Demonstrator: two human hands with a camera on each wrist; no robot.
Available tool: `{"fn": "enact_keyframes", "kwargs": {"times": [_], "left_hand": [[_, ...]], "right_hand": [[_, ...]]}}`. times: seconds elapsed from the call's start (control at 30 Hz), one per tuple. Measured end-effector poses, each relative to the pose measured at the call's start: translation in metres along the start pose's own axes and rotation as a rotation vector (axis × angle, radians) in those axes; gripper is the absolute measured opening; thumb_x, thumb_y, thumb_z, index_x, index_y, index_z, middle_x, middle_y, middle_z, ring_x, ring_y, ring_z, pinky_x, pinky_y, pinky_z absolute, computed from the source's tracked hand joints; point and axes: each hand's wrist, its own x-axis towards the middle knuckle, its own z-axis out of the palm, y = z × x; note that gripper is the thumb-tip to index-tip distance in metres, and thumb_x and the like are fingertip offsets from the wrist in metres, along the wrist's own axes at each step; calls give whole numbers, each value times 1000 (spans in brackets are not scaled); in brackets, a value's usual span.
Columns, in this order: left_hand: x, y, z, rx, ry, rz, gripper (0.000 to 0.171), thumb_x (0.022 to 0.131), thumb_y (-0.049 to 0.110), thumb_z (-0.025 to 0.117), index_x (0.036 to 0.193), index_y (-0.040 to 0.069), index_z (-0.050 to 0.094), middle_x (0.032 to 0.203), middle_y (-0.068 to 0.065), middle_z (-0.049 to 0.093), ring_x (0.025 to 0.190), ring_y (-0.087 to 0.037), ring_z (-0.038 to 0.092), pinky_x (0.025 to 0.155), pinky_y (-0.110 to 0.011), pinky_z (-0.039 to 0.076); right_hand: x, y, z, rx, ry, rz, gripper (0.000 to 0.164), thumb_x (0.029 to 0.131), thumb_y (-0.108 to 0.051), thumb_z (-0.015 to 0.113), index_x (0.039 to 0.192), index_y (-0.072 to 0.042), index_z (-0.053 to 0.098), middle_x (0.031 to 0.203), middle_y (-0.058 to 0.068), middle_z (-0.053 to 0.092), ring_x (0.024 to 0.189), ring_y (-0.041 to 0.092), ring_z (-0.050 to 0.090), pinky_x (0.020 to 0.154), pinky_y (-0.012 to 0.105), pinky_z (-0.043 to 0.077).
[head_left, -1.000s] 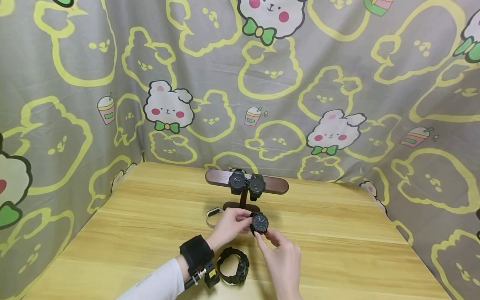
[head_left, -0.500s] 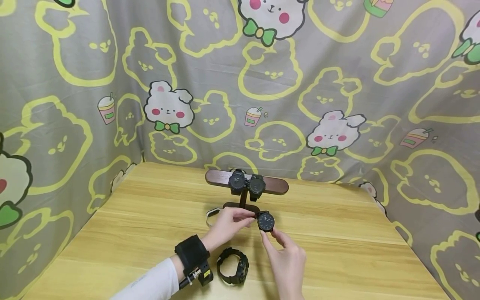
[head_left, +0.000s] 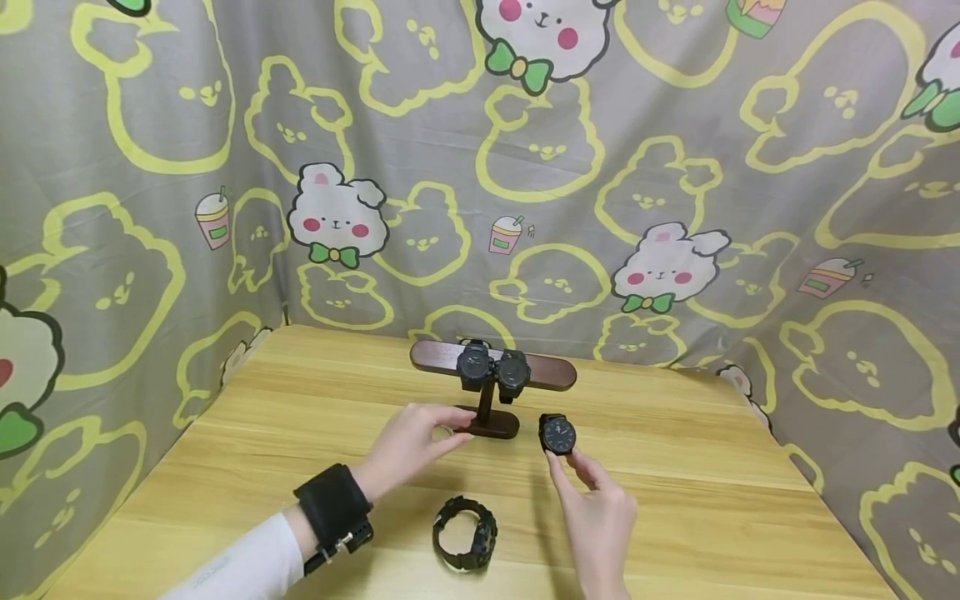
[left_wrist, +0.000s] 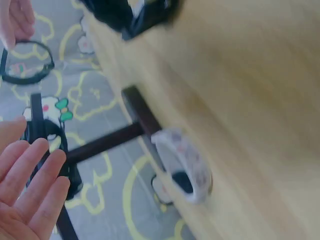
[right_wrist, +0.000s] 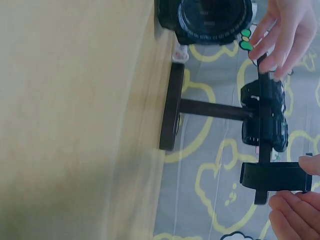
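Note:
My right hand (head_left: 596,521) pinches a black wristwatch (head_left: 558,434) by its edge between thumb and fingers, dial toward the head camera, right of the stand's base. Its strap (right_wrist: 275,176) forms a closed loop in the right wrist view. My left hand (head_left: 405,443) holds nothing; thumb and fingers are apart, left of the base of a dark wooden watch stand (head_left: 431,356). Two black watches, one on the left (head_left: 474,365) and one on the right (head_left: 513,372), hang on the stand's bar. A pale-banded watch (left_wrist: 192,165) by the base is mostly hidden behind my left hand in the head view.
Another black watch (head_left: 467,533) stands on its side on the wooden table (head_left: 697,483), near the front between my forearms. A patterned grey curtain (head_left: 555,217) encloses the back and both sides of the table.
My left hand has let go of the black watch's strap and drawn away to the left. My right hand has carried that watch to the right, away from the stand's base.

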Motion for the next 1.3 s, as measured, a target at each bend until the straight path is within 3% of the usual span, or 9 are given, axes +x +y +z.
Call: {"fn": "enact_keyframes", "kwargs": {"times": [0.2,0.3,0.4,0.5,0.6,0.63,0.73,0.93,1.3], "left_hand": [[2,-13,-20,77,59,78,31,88,22,80,115,9,77,112,-6,80,92,-17,78,81,-32,64],[5,-19,-29,93,72,83,31,87,19,81,116,7,76,114,-9,79,88,-20,78,84,-36,64],[8,-26,-37,112,86,93,33,86,13,82,117,4,75,114,-12,79,70,-19,72,80,-36,64],[11,-34,-45,153,116,106,37,85,12,83,119,4,74,115,-13,78,68,-20,69,79,-36,63],[13,-42,-51,174,134,97,39,84,13,83,121,5,74,118,-14,77,82,-24,74,86,-39,63],[14,-45,-52,185,142,92,41,84,14,84,122,6,73,119,-14,77,94,-27,75,90,-42,62],[18,-52,-57,206,154,71,43,83,15,85,124,5,72,121,-15,74,113,-33,71,98,-47,59],[24,-62,-63,242,152,21,51,84,18,85,130,3,68,130,-15,70,121,-35,67,102,-50,57],[34,-72,-60,253,92,-60,57,86,26,84,135,5,65,132,-16,71,120,-35,69,102,-51,57]], "right_hand": [[8,7,-3,-14,27,31,26,71,-7,93,89,5,79,81,18,79,71,35,78,71,-7,41],[12,10,-3,-15,34,51,26,72,-7,92,91,6,79,81,18,79,72,37,77,71,-8,40],[16,14,-3,-27,42,49,26,73,-8,92,91,6,79,80,18,79,71,36,78,73,-9,38],[18,17,-3,-48,54,42,26,73,-10,92,90,5,80,79,17,79,70,35,78,74,-9,36],[21,20,-3,-48,58,48,26,73,-10,92,90,5,80,79,17,79,70,36,77,74,-9,35],[21,20,-3,-46,58,51,25,73,-9,92,90,5,80,79,17,79,71,36,77,74,-9,36],[24,22,-4,-38,60,50,25,74,-9,91,91,6,80,79,18,79,71,37,77,75,-9,35],[29,25,-3,-39,63,39,25,76,-10,90,92,5,80,80,18,79,70,36,77,78,-10,33],[38,28,1,0,50,94,25,79,-10,88,96,7,79,87,22,79,76,40,78,73,-10,37]]}}
